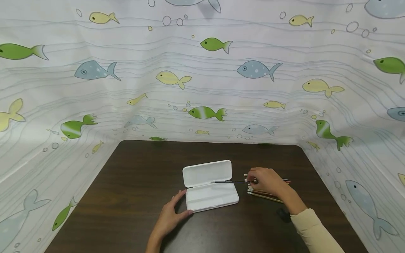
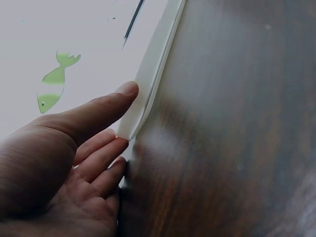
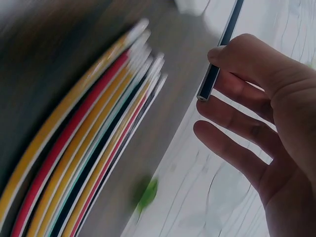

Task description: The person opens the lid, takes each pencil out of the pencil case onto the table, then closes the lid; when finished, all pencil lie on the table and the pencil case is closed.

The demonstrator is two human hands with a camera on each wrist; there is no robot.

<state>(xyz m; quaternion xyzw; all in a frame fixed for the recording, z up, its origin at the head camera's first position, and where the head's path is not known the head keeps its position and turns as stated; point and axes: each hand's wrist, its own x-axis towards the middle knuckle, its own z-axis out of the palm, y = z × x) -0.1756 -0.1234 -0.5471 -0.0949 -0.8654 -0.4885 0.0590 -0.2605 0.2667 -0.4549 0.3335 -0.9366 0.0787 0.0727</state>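
A white hinged pencil case point(image 1: 211, 199) lies opened on the table, its lid point(image 1: 207, 174) tilted back on the far side. My left hand point(image 1: 168, 218) holds the case's near left corner, thumb along the front wall and fingers at the left end. Between thumb and fingers, my right hand point(image 1: 267, 180) pinches a dark pencil point(image 3: 222, 49) near one end. The pencil's pointed end reaches left over the case's hinge side. Beneath and beside that hand lies a row of pencils point(image 3: 74, 126) in yellow, red, green and dark colours, partly hidden by it in the head view.
The dark wooden table point(image 1: 142, 168) carries everything. A small dark object point(image 1: 283, 215) sits near the right forearm. A white curtain point(image 1: 202, 84) printed with fish surrounds the table's back and sides.
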